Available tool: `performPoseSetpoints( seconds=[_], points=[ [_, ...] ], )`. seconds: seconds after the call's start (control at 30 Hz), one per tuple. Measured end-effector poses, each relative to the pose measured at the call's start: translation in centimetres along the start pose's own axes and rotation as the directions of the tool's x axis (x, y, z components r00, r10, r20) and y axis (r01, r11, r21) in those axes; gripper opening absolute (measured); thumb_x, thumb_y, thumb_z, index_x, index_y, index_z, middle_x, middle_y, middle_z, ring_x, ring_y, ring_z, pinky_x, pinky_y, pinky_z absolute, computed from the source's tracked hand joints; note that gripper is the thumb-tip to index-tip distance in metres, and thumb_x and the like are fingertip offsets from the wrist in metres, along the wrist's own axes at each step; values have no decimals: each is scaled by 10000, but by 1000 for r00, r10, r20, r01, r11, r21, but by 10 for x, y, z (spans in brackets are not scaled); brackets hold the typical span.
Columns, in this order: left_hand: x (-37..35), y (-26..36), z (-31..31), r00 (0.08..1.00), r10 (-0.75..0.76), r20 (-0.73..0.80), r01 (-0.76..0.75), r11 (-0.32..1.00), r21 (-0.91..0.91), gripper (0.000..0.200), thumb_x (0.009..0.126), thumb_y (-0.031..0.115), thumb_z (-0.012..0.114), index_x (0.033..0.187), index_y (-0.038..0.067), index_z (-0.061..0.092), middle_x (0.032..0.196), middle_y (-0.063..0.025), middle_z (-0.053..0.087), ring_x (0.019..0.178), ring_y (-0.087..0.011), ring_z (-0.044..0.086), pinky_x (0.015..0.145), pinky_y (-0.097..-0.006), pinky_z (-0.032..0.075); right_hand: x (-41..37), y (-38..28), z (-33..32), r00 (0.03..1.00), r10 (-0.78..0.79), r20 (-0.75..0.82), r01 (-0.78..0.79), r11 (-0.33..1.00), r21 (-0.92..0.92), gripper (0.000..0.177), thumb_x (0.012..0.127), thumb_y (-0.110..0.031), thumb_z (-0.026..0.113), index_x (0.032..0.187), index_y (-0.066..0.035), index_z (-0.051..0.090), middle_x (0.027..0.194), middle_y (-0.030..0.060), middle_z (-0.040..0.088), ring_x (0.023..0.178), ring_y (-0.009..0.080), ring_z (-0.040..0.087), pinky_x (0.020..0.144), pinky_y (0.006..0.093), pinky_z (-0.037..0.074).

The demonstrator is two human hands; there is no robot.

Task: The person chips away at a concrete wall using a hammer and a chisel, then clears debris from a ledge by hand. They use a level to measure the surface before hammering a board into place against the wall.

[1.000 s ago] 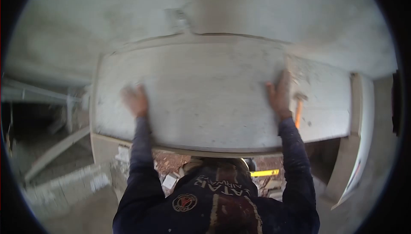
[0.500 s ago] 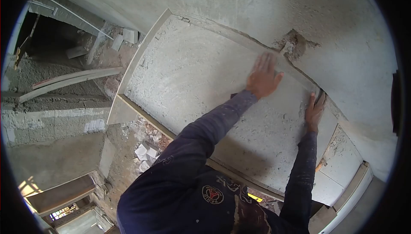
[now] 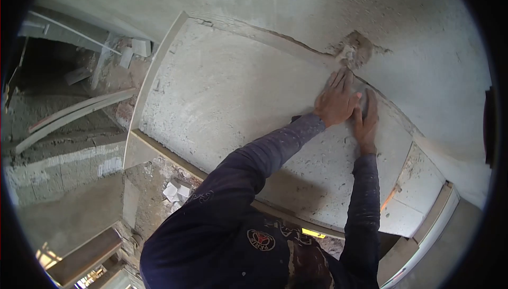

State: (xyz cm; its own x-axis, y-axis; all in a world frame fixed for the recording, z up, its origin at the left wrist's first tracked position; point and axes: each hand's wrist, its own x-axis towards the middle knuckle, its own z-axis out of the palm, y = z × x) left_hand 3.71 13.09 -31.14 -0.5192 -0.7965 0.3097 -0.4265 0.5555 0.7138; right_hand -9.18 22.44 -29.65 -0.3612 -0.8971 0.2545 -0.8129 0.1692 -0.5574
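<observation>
My left hand (image 3: 334,102) lies with fingers stretched out against a thin pale strip (image 3: 288,44) that runs along the wall at the back edge of a dusty grey slab (image 3: 227,88). Close beside it, my right hand (image 3: 366,122) also has its fingers extended toward the strip, and the two hands nearly touch. Neither hand shows anything in its grasp. Just above the fingertips is a rough broken hole (image 3: 359,48) in the plastered wall (image 3: 423,66). A small dark object (image 3: 295,118), partly hidden, sits behind my left wrist.
A raised strip (image 3: 153,72) borders the slab's left end, and a wooden edge (image 3: 174,156) runs along its front. Pale panels (image 3: 405,215) and an orange, stick-like thing (image 3: 390,198) are at right. Long boards (image 3: 79,114) and broken white pieces (image 3: 176,191) lie at left, below.
My right hand has moved left along the strip, up beside my left hand. My left hand has shifted slightly to the right and down, and the camera view has shifted a little.
</observation>
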Motion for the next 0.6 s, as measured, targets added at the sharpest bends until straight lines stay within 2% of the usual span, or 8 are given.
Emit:
performPoseSetpoints(
  seconds=[0.1, 0.13, 0.17, 0.23, 0.37, 0.47, 0.57, 0.6],
  points=[
    [13, 19, -17, 888, -49, 458, -87, 959, 270, 525, 990, 330, 474, 1330, -70, 505, 1402, -357, 421, 1400, -468, 317, 1168, -499, 241, -15, -4, -26, 999, -39, 35, 33, 985, 167, 689, 972, -384, 583, 1463, 39, 349, 1485, 296, 376, 1405, 432, 341, 1156, 465, 276],
    [7, -3, 7, 911, -1, 413, -92, 974, 207, 463, 989, 319, 488, 1281, -33, 561, 1368, -331, 462, 1378, -466, 351, 1154, -519, 261, -26, 0, -36, 1000, -3, -21, 5, 996, 86, 714, 967, -391, 591, 1472, 40, 328, 1501, 290, 354, 1420, 421, 320, 1163, 457, 268],
    [-3, -8, 18, 974, 228, 10, -215, 903, 373, 499, 1003, 338, 466, 1311, -50, 518, 1352, -321, 481, 1354, -462, 383, 1146, -532, 271, -44, 7, -46, 994, 94, -57, -92, 995, 47, 772, 952, -415, 608, 1477, 56, 295, 1510, 305, 318, 1427, 435, 291, 1165, 466, 261],
    [4, 3, 9, 984, 159, -81, -149, 982, 115, 515, 1011, 341, 456, 1339, -55, 473, 1349, -318, 482, 1348, -473, 381, 1138, -549, 277, -80, 2, -64, 970, 224, -96, -234, 966, -114, 892, 915, -464, 643, 1480, 92, 234, 1513, 345, 259, 1428, 474, 248, 1166, 493, 248],
    [8, 18, 14, 986, 142, 83, -136, 989, -65, 511, 1012, 328, 461, 1357, -49, 440, 1368, -313, 469, 1331, -474, 390, 1132, -563, 278, -124, -47, -39, 976, 205, -69, -217, 909, -355, 1045, 847, -517, 702, 1479, 125, 171, 1501, 406, 184, 1413, 537, 201, 1169, 542, 210],
    [7, 15, 28, 971, 183, 151, -139, 954, -266, 541, 1006, 342, 475, 1332, -88, 447, 1346, -351, 468, 1282, -492, 429, 1131, -552, 279, -83, -36, -20, 968, 220, -121, -243, 945, -218, 1003, 861, -468, 695, 1485, 117, 173, 1521, 380, 184, 1424, 523, 196, 1180, 545, 179],
    [5, 4, 35, 908, 398, 135, -416, 896, 154, 435, 991, 281, 473, 1251, -65, 519, 1304, -293, 523, 1254, -476, 460, 1104, -531, 327, -42, -2, 6, 979, 154, -131, -161, 986, -48, 947, 875, -413, 680, 1495, 99, 178, 1537, 356, 185, 1436, 507, 186, 1186, 539, 171],
    [3, 15, 31, 894, 415, 168, -447, 849, 282, 383, 964, 249, 502, 1185, -57, 562, 1288, -267, 538, 1245, -462, 472, 1097, -517, 346, -33, 20, 20, 991, 33, -128, -56, 983, -174, 875, 897, -350, 655, 1501, 83, 195, 1547, 320, 219, 1451, 466, 192, 1189, 525, 176]
  ],
)
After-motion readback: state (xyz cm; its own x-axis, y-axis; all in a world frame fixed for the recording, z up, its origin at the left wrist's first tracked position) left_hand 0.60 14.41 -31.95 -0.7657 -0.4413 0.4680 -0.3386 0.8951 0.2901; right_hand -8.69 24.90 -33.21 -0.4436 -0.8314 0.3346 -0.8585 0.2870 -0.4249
